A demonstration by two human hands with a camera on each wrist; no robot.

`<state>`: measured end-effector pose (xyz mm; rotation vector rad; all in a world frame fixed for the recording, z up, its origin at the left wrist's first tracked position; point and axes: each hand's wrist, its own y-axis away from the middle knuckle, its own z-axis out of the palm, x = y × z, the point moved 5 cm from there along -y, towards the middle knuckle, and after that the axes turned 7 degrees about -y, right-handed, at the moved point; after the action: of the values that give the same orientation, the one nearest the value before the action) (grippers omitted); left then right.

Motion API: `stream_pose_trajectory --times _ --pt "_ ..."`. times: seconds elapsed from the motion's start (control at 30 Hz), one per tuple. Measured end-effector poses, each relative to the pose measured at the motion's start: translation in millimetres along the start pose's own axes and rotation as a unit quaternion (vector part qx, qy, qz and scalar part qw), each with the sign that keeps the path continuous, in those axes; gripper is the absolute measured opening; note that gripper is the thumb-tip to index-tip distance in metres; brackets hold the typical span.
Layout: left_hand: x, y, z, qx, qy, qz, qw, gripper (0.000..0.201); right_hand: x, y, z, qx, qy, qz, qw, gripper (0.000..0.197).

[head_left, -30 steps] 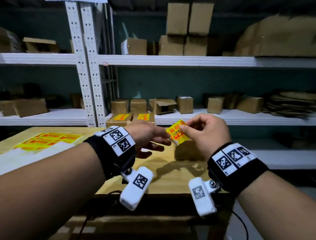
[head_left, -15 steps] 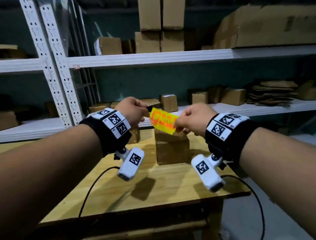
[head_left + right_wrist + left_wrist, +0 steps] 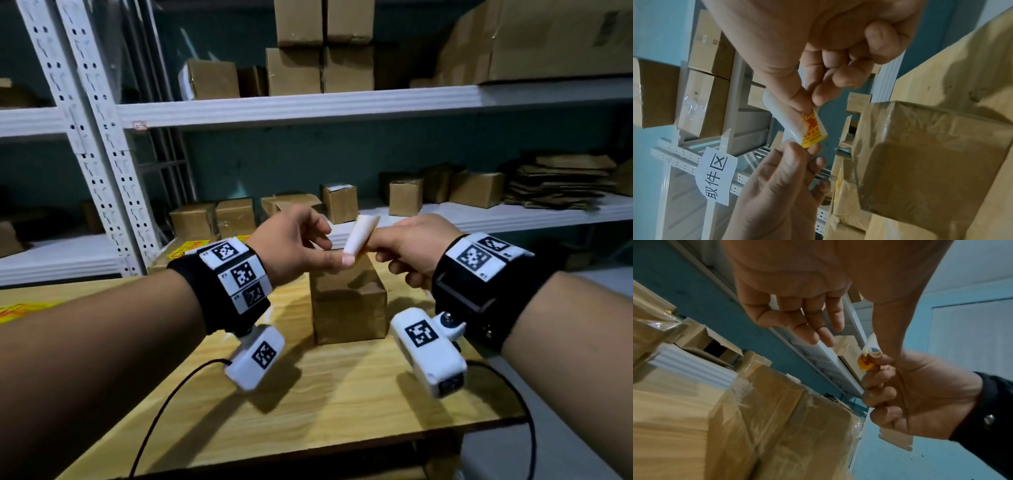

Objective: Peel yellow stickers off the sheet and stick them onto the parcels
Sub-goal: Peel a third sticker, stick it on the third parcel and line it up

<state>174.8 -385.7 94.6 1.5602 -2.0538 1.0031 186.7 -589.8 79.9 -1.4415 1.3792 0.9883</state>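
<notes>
The yellow sticker [image 3: 813,129] is pinched by the left hand [image 3: 291,246] and right hand [image 3: 407,250] above the parcel [image 3: 346,301]. It is curled backing-side out — the adhesive could be folded onto itself, or the placement skewed.

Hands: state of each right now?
Left hand: pinching the sticker.
Right hand: pinching the same sticker, other end.

A single box [image 3: 347,301] stands upright mid-counter [image 3: 342,404], directly below both hands. Bare wood lies open in front of it and to either side. Labelled boxes [image 3: 191,246] crowd the counter's far left corner, a sheet [image 3: 20,310] its left edge. Shelves [image 3: 308,106] of cartons wall off the far side. Two cables [image 3: 161,411] trail over the near edge.
</notes>
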Motion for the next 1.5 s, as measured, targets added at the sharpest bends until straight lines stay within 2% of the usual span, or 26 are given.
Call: stream_pose_trajectory --times 0.03,0.1,0.17,0.23,0.4,0.5,0.63,0.73,0.9,1.07,1.3,1.43,1.5 --pt "-1.3 -1.3 1.0 0.002 0.011 0.011 1.0 0.09 -0.8 -2.5 -0.3 -0.004 -0.014 0.007 1.0 0.022" --pt "0.1 -3.0 1.1 0.019 0.024 0.039 0.999 0.074 -2.2 -6.1 1.0 -0.013 -0.036 0.018 0.999 0.025" --pt "5.2 -4.4 -0.2 0.045 0.038 0.063 0.996 0.052 -2.8 -7.1 2.5 -0.021 -0.042 0.015 0.999 0.02" --pt "3.2 -8.8 -1.3 0.062 0.051 0.073 0.994 0.038 -2.1 -7.9 3.8 -0.026 -0.032 0.002 0.999 0.016" --pt "-18.6 -23.4 4.8 0.078 0.073 0.025 0.994 0.029 0.7 -3.3 8.9 -0.035 0.03 -0.027 0.999 0.022" --pt "-27.4 -32.2 9.3 0.087 0.081 -0.016 0.993 0.011 0.6 -0.4 12.2 -0.037 0.081 -0.059 0.994 0.024" --pt "-38.6 -45.0 11.7 0.064 0.088 -0.086 0.99 0.023 2.1 -0.5 16.3 -0.039 0.117 -0.068 0.99 0.027" --pt "-48.2 -50.5 12.3 0.048 0.063 -0.113 0.99 0.018 1.8 -4.0 18.2 -0.043 0.129 -0.042 0.99 0.03" --pt "-51.7 -57.0 18.3 0.031 0.008 -0.12 0.992 0.018 -1.0 -8.2 27.3 -0.05 0.212 -0.019 0.976 0.037" --pt "-53.9 -57.5 22.0 0.022 -0.039 -0.116 0.992 0.02 2.3 -10.3 35.6 -0.061 0.288 0.0 0.956 0.034" --pt "-60.7 -55.9 30.3 0.021 -0.057 -0.118 0.991 0.019 2.3 -13.1 42.2 -0.064 0.338 -0.036 0.938 0.033" --pt "-67.3 -55.4 28.8 0.054 -0.049 -0.132 0.989 0.036 4.9 -14.2 41.1 -0.06 0.339 -0.042 0.938 0.025" --pt "-71.3 -56.0 30.2 0.046 -0.033 -0.147 0.988 0.047 1.5 -10.7 36.6 -0.046 0.347 -0.088 0.933 0.023"
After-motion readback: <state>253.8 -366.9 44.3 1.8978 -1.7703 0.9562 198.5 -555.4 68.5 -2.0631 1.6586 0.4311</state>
